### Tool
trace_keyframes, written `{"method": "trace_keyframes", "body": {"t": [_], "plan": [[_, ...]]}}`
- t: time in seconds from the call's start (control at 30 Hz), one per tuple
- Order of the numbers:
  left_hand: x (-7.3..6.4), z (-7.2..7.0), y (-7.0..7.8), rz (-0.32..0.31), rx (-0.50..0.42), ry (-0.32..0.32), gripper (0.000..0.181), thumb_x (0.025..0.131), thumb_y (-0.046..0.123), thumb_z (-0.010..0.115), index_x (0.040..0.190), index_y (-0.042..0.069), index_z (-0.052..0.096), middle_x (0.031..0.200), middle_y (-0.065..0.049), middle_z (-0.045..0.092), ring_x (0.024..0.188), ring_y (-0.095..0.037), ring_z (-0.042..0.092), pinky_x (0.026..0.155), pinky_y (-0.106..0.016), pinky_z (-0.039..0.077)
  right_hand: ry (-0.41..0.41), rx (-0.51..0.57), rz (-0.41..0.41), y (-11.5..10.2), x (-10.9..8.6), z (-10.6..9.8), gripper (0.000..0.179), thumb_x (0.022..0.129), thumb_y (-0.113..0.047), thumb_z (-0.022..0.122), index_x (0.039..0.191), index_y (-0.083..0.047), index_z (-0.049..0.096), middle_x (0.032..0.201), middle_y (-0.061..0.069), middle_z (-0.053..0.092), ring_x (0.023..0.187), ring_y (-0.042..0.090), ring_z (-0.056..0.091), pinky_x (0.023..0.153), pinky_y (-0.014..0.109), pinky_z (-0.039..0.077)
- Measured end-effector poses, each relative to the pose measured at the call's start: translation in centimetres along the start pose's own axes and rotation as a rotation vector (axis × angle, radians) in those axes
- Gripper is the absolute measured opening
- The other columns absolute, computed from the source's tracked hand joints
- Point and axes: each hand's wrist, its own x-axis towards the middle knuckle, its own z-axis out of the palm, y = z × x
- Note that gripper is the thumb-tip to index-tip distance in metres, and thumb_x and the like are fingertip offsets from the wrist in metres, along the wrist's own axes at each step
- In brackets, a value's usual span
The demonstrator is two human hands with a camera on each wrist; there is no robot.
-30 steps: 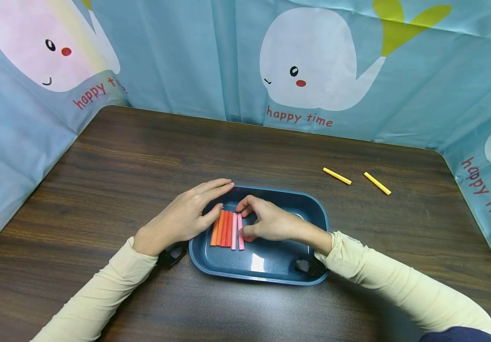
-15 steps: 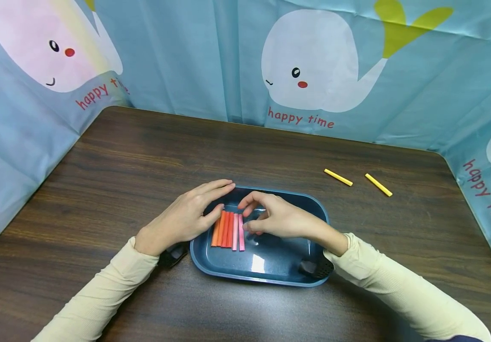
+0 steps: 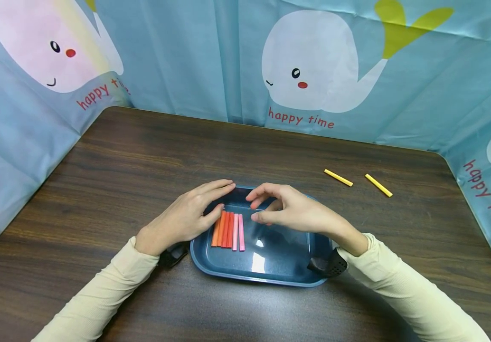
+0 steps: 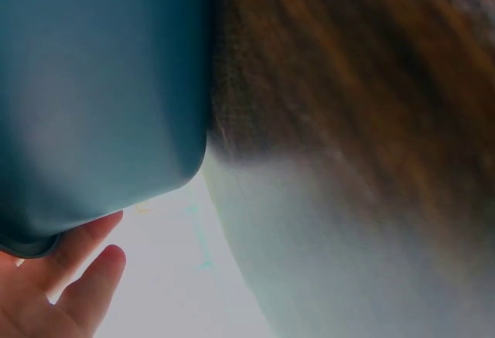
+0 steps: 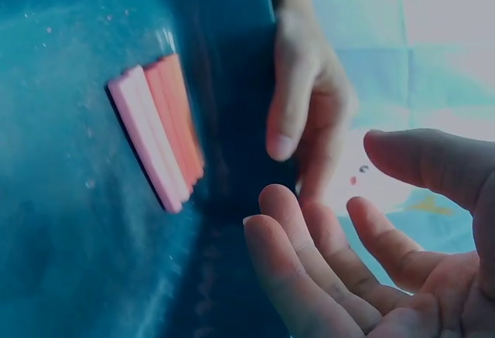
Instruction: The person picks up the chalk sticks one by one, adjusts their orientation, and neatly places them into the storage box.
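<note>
A dark blue plastic tray (image 3: 279, 256) stands on the table, with a side-by-side row of chalk-like sticks inside near its left end. Orange sticks (image 3: 218, 230) lie leftmost, then red sticks (image 3: 228, 230), then two pink sticks (image 3: 238, 232). My left hand (image 3: 181, 213) holds the tray's left end, thumb inside the wall and fingers outside, as the right wrist view also shows. My right hand (image 3: 297, 209) hovers over the tray's far side, fingers loosely bent and apart, nothing between them. In the left wrist view, left fingers (image 4: 93, 284) show beside the tray's outer wall.
Two yellow sticks (image 3: 338, 177) lie apart on the dark wood table (image 3: 143, 147), beyond the tray to the right. A blue curtain (image 3: 177, 57) with whale prints borders the table's back and sides.
My right hand has let go of the right-hand pink stick and moved up and to the right, away from the row. The left hand stays on the tray's end.
</note>
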Motion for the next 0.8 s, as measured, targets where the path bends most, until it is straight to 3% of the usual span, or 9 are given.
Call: {"method": "trace_keyframes", "body": {"t": [0.3,0.5,0.8], "plan": [[0.0,0.1,-0.1,0.003,0.007,0.008,0.050,0.096,0.014,0.060,0.146,0.012,0.050,0.150,-0.006,0.050,0.137,-0.024,0.050,0.112,-0.048,0.043,0.074,-0.056,-0.044,0.0,-0.8,-1.5,0.037,0.092,-0.012,0.068,0.127,-0.004,0.057,0.118,0.019,0.061,0.092,0.031,0.068,0.083,0.033,0.057],[0.0,0.1,-0.1,0.008,0.013,0.013,0.051,0.096,0.014,0.060,0.146,0.013,0.050,0.150,-0.006,0.050,0.136,-0.024,0.051,0.112,-0.048,0.043,0.132,-0.095,-0.038,0.0,-1.3,-2.4,0.037,0.092,-0.011,0.068,0.127,-0.008,0.059,0.119,0.010,0.066,0.100,0.021,0.066,0.082,0.035,0.056],[0.0,0.1,0.0,0.005,0.019,0.012,0.051,0.096,0.014,0.060,0.146,0.012,0.050,0.151,-0.006,0.049,0.136,-0.025,0.051,0.112,-0.048,0.043,0.181,-0.084,-0.025,0.7,-1.9,-3.8,0.040,0.091,-0.009,0.069,0.130,-0.007,0.057,0.121,0.015,0.064,0.108,0.022,0.066,0.087,0.031,0.056]]}}
